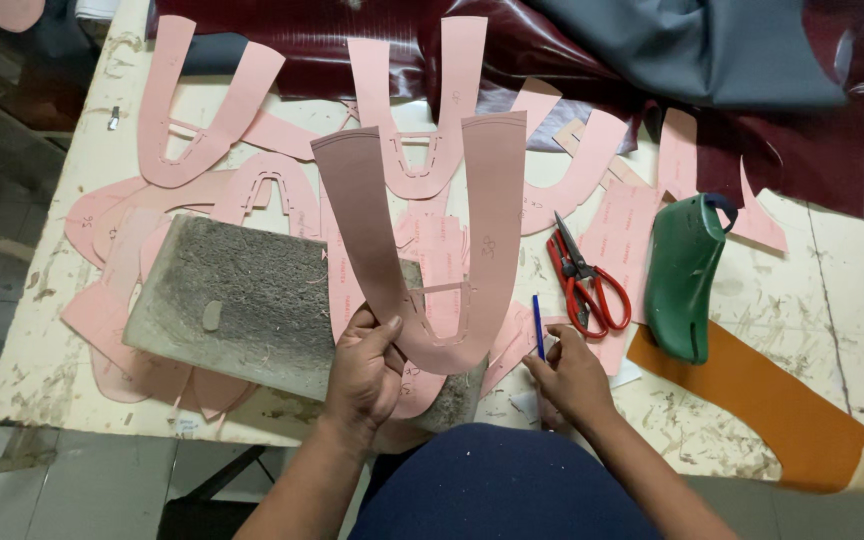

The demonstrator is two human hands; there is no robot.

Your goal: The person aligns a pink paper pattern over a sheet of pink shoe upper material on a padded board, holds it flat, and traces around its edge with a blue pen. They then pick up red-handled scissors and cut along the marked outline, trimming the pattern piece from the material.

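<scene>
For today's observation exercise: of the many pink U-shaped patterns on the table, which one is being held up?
The U-shaped pattern pinched at its bend by the left hand, over the grey block; it has a darker mauve arm, while the others lie flat.

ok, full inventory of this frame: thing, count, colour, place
U-shaped pattern: one, pink-brown, held up at centre
stone slab: one, grey, table left of centre
loose patterns: many, pink, spread over table
scissors: one, red handles, right of centre
shoe last: one, green, right
pen: one, blue, by right hand
leather piece: one, orange, lower right
leather sheets: maroon and grey, top
left hand: holds U-shaped pattern
right hand: at pen
</scene>
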